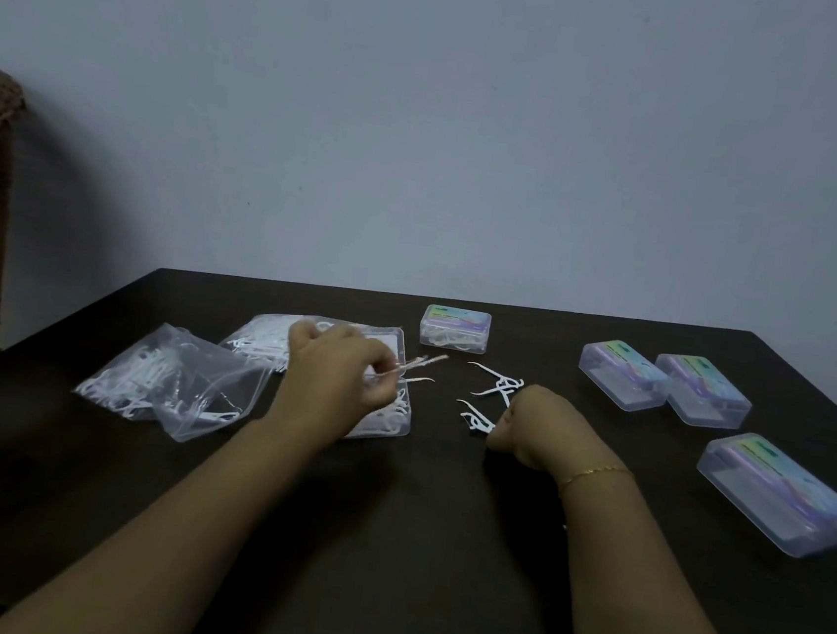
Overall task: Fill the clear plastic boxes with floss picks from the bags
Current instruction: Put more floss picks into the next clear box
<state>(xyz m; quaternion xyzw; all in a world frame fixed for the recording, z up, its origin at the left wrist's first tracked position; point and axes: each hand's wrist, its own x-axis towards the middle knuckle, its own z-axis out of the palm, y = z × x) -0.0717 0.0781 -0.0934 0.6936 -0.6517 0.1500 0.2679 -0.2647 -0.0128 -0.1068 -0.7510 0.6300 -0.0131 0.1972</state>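
1. Right hand point(534, 427), nearest on the desk point(382, 545), has fingers curled onto loose floss picks point(494, 392).
2. Left hand point(333, 375) pinches several picks above the open box point(385, 416): filling step; next, lay them in.
3. Bags point(167, 378) left; closed boxes point(622, 374) farther right.

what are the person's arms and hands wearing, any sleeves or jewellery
Both forearms are bare, with no sleeves in view. The right hand has a thin gold chain bracelet at the wrist. The left hand shows no bracelet, watch or glove; rings cannot be made out on either.
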